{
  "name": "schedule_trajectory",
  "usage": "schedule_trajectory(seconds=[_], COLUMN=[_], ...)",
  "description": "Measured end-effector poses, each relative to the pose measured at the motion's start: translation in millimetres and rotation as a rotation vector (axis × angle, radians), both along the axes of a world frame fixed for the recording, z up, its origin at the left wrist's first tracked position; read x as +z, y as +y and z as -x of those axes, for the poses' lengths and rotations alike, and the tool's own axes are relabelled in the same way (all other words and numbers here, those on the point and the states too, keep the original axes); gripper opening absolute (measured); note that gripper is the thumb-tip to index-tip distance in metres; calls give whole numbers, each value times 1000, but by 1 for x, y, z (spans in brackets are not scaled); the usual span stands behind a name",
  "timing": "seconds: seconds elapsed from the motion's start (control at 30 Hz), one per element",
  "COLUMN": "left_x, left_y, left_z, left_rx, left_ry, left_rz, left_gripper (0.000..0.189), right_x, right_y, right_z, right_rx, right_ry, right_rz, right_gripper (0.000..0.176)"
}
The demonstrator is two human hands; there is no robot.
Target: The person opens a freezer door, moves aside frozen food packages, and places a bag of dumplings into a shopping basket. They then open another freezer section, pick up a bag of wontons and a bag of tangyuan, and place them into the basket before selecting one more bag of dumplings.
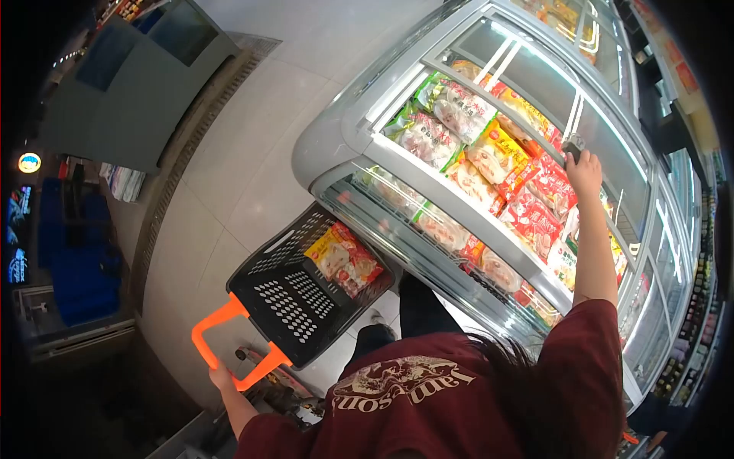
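Observation:
My left hand (222, 376) is closed around the orange handle (205, 336) of a black shopping basket (287, 287). Inside the basket lies a yellow and red bag of frozen food (344, 256). My right hand (586, 174) reaches over the chest freezer, its fingers wrapped on the dark handle (573, 144) of the glass lid (527, 73). Below that hand, red bags of frozen food (531, 218) lie in the freezer. Yellow bags (497, 157) and green and white bags (451, 107) fill the part farther left.
The grey chest freezer (325, 149) spans the centre and right, with a side window along its front. Pale tiled floor (229, 164) and a drain grate (172, 164) lie to the left. A grey cabinet (130, 84) stands at upper left; stocked shelves (696, 306) line the far right.

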State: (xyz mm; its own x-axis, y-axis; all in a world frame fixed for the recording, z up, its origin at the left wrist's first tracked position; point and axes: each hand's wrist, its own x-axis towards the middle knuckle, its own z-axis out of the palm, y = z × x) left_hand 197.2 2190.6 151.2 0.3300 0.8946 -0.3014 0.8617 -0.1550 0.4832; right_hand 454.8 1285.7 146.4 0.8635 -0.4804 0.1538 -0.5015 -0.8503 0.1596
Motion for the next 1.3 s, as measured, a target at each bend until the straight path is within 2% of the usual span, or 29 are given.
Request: schedule_trajectory(seconds=[0.1, 0.2, 0.3, 0.4, 0.47, 0.77, 0.87, 0.93, 1.03, 1.07, 1.1, 1.13, 1.2, 1.23, 1.27, 1.3], left_x=[-3, 4, 40, 41, 42, 42, 24, 30, 36, 34, 32, 26, 24, 23, 17, 6], left_y=[2, 0, -25, -10, -12, -27, -29, -36, -45, -40, -34, -8, 5, 18, 26, 39], left_z=[-1, -7, -15, -14, -17, 14, 55, 74, 100, 112, 123, 86, 93, 93, 98, 102], left_rx=[-58, -110, -79, -136, -117, -55, 2, 16, 10, 11, 11, -54, -117, -143, -171, -203], left_ry=[-51, -95, -209, -172, -153, -194, -256, -269, -260, -237, -210, -193, -181, -179, -188, -195], left_rz=[3, 118, 447, 640, 660, 639, 704, 721, 674, 666, 659, 685, 723, 712, 699, 688], left_gripper=[21, 19, 15, 11, 10, 14, 16, 18, 19, 20, 20, 20, 20, 20, 20, 20], right_x=[3, 11, 26, 38, 44, 43, 33, 50, 52, 21, 23, 23, -23, -34, -30, -68], right_y=[33, 72, 106, 138, 152, 185, 178, 180, 190, 188, 208, 252, 321, 376, 431, 496], right_z=[29, 58, 81, 94, 97, 97, 107, 110, 135, 155, 177, 182, 232, 258, 284, 320], right_rx=[45, 46, 64, 51, -6, 33, 102, 75, -38, 8, 74, 101, 292, 388, 468, 471], right_ry=[-46, -37, 22, 61, 108, 164, 150, 198, 245, 70, 134, 192, -33, -118, 65, 95], right_rz=[-33, -14, -75, -92, -128, -141, -134, -230, -239, -63, -107, -151, -252, -405, -531, -756], right_gripper=[41, 41, 42, 44, 45, 61, 64, 67, 70, 75, 73, 71, 67, 63, 62, 60])
